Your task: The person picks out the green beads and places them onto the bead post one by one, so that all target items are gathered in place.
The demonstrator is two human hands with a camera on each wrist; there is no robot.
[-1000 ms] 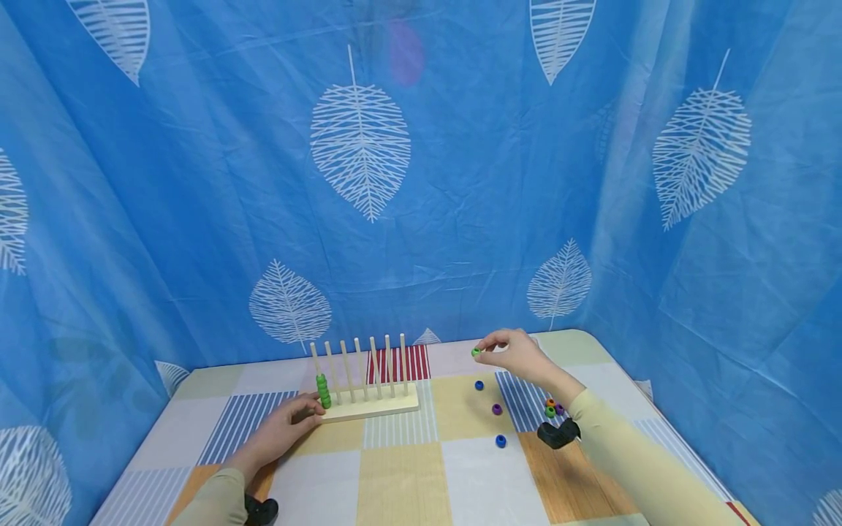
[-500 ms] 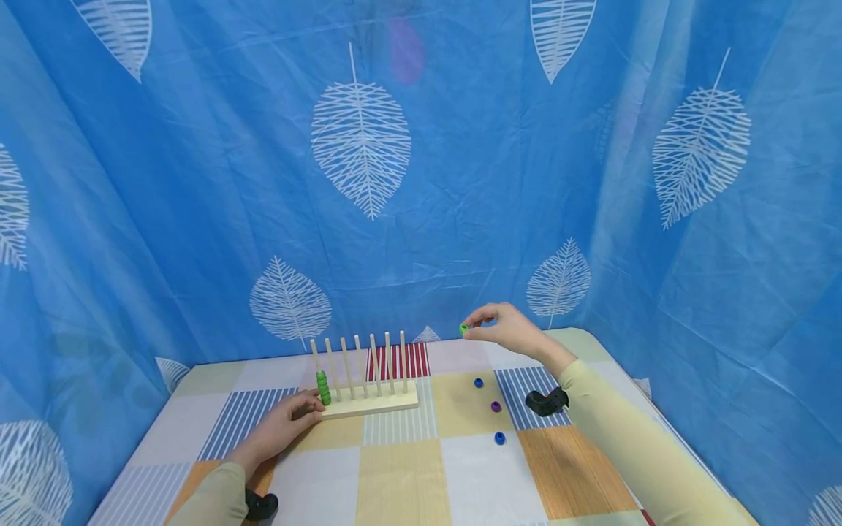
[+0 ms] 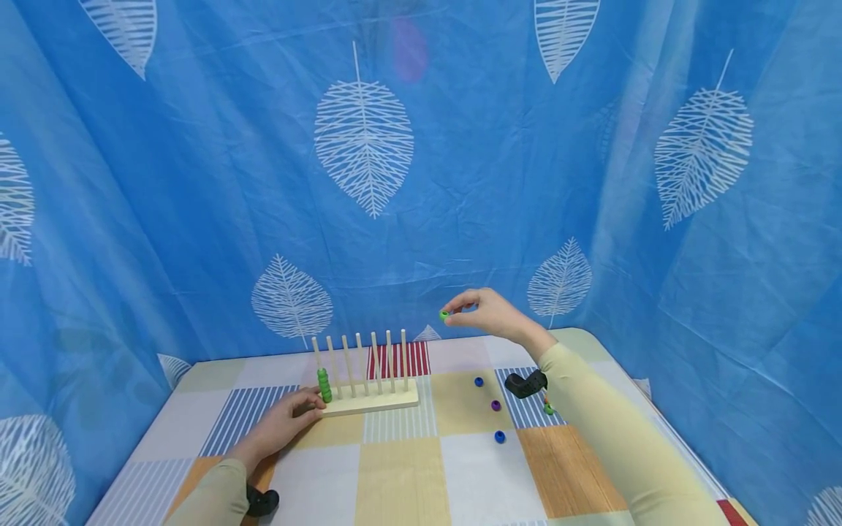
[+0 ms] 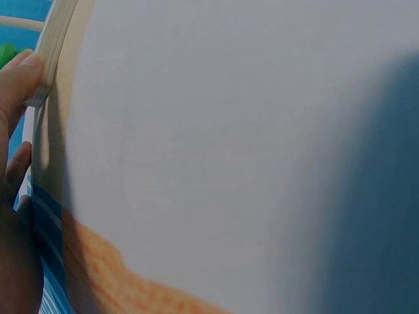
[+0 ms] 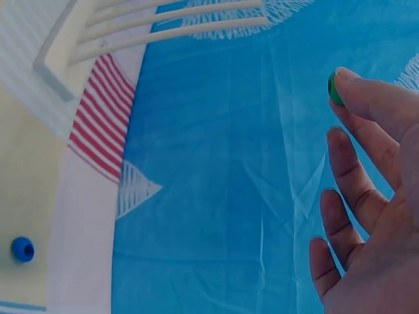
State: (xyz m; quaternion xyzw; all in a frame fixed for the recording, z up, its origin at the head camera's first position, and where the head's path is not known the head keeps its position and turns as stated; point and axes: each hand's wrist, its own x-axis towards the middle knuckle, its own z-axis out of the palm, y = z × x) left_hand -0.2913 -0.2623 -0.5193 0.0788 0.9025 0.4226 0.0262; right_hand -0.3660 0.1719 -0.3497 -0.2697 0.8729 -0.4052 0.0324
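Between thumb and index finger my right hand point(image 3: 490, 313) pinches a green bead point(image 3: 444, 315), held up in the air right of the wooden peg rack point(image 3: 378, 401). In the right wrist view the green bead point(image 5: 335, 89) sits at the fingertips, the other fingers loosely bent. My left hand point(image 3: 289, 420) grips the left end of the rack's base, its thumb point(image 4: 25, 75) on the edge. Several green beads point(image 3: 324, 386) are stacked on the leftmost peg. The other pegs stand bare.
Right of the rack lie a blue bead point(image 3: 479, 381), a purple bead point(image 3: 496, 405) and another blue bead point(image 3: 500, 437). A green bead point(image 3: 549, 409) shows partly behind the right forearm. A blue curtain point(image 3: 460, 183) hangs behind the patchwork-covered table point(image 3: 395, 475).
My right hand has moved up and left with the green bead, toward the rack. The left hand stays at the rack's end.
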